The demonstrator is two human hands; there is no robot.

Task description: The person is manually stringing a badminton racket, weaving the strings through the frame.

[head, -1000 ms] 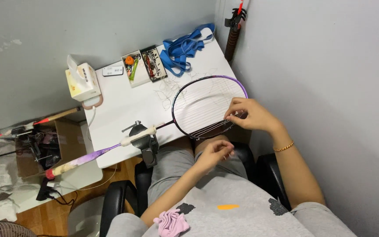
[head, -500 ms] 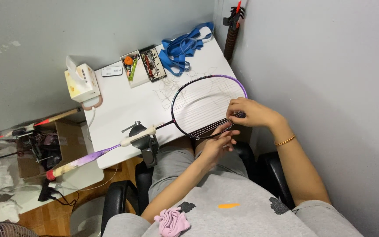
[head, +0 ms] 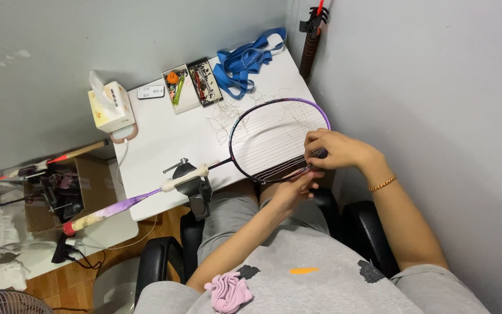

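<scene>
Two hands at work on one badminton racket, laid flat across the white bench with the head toward the right edge and the handle overhanging the near left corner.

Racket position: shaft seated in a small black clamp fixed at the near edge of the bench, padded with a pale wrap at the contact point. Judged purpose: frame held steady so both hands stay free for the strings. Head partly strung, cross strings filling the middle, loose string trailing over the bench toward the far side.

Right hand: grip closed over the frame at the near right rim of the head, fingers curled around rim and string together. Judged purpose: bracing the frame against pull.

Left hand: below the near rim, fingertips pinched narrow at the string close to the frame; whether a tool sits between the fingers, cannot tell.

Surroundings: blue strap bundled at the far right corner; two open trays of small parts along the far edge, within reach; tissue box at the far left corner; small white remote beside the trays. Pink cloth on the lap, below the bench.
</scene>
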